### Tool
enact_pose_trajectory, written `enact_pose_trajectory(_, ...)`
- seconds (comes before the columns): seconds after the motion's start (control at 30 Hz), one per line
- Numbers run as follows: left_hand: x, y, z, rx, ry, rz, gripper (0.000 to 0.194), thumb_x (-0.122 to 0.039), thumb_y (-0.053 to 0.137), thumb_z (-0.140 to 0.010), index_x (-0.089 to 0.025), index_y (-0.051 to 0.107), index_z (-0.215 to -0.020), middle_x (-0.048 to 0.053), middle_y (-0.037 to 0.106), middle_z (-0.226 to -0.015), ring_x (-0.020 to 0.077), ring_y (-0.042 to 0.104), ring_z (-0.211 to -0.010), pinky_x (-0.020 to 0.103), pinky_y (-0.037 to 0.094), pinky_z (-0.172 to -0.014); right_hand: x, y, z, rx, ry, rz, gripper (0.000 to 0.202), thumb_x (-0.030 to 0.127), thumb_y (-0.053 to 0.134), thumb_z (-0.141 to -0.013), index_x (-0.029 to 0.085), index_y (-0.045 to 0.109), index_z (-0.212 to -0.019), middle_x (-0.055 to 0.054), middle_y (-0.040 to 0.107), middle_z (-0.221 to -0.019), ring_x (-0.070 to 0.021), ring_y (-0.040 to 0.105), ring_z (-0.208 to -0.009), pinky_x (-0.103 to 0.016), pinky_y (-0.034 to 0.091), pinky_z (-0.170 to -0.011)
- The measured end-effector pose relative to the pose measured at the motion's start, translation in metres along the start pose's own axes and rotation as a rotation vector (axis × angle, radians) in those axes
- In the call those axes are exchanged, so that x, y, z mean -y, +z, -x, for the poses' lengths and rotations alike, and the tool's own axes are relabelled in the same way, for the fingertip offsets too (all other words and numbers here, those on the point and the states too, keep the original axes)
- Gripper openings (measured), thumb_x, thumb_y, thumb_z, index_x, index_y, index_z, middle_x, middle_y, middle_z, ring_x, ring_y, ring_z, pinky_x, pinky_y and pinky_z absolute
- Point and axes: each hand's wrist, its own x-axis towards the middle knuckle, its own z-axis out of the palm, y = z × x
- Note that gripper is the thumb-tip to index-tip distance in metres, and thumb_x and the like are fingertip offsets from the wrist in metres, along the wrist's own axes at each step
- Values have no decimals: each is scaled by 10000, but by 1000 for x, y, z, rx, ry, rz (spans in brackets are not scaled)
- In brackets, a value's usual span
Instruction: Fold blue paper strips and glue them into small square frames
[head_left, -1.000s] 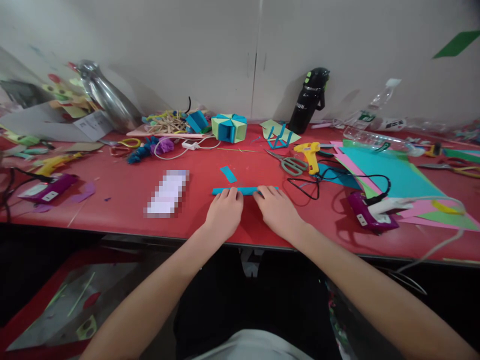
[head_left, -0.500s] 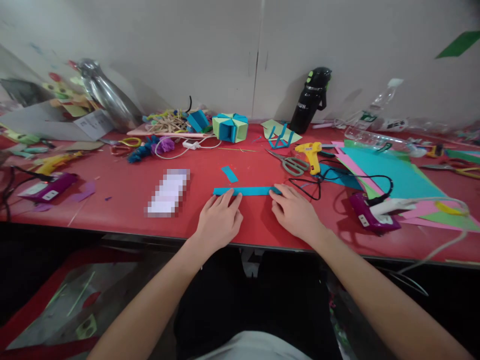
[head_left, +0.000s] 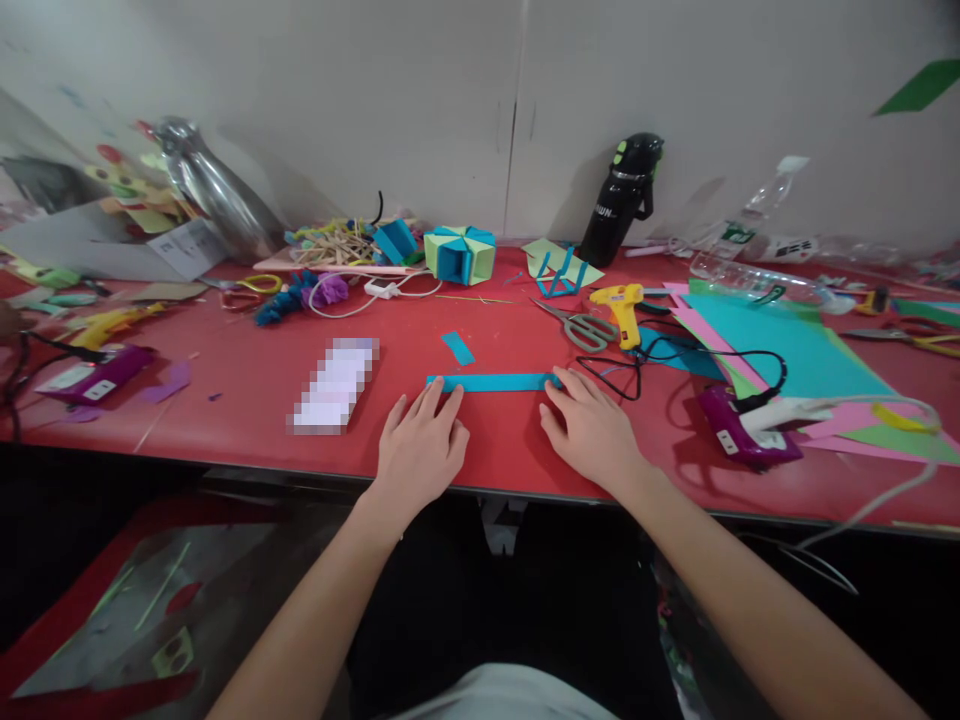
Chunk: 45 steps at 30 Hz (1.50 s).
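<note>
A long blue paper strip [head_left: 499,383] lies flat across the red table [head_left: 502,450] in front of me. My left hand [head_left: 422,440] rests its fingertips on the strip's left end, fingers spread. At the other end, the fingers of my right hand [head_left: 592,425] lie stretched out over the strip and cover its tip. Just behind the strip is a short blue paper piece [head_left: 458,348]. Farther back stands a blue and pale green folded paper model [head_left: 460,255].
Grey scissors [head_left: 589,330] and a yellow glue gun [head_left: 622,312] with a black cord lie behind my right hand. Coloured paper sheets [head_left: 795,340] and a purple power strip [head_left: 746,425] are at the right. A blurred white rectangle [head_left: 335,388] lies left. A black bottle [head_left: 619,200] stands behind.
My left hand has slid a little to the left along the strip, towards its end. The right hand has shifted only slightly; the strip stays in place.
</note>
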Motion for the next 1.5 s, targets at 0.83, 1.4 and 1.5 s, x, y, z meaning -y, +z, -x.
enact_pose_trajectory(0.83,40,-25,-59,299,459,-174,351,-29,426,-917,-151,653,-1156,127,666,-1149,251,657,-1023,370,540,-846,-42,-19,-43,194,-432,118,216,97,533,-957,144,739,-1003,-99,672,-949,-216,633,-873,-311,436,-709)
enact_pose_trajectory(1.4,48,-17,-67,246,375,97,533,77,424,-742,-158,660,-1158,95,690,-1196,235,641,-1130,372,488,-988,-43,-2,-47,43,-346,-110,227,126,491,-912,165,704,-981,-95,683,-970,-228,615,-953,-338,462,-862)
enact_pose_trajectory(1.5,48,-6,-67,186,302,129,505,77,411,-749,-162,678,-1105,90,683,-1117,225,650,-1081,340,496,-957,-38,5,-46,3,-195,-192,200,111,495,-874,170,663,-964,-91,680,-983,-232,612,-962,-339,461,-859)
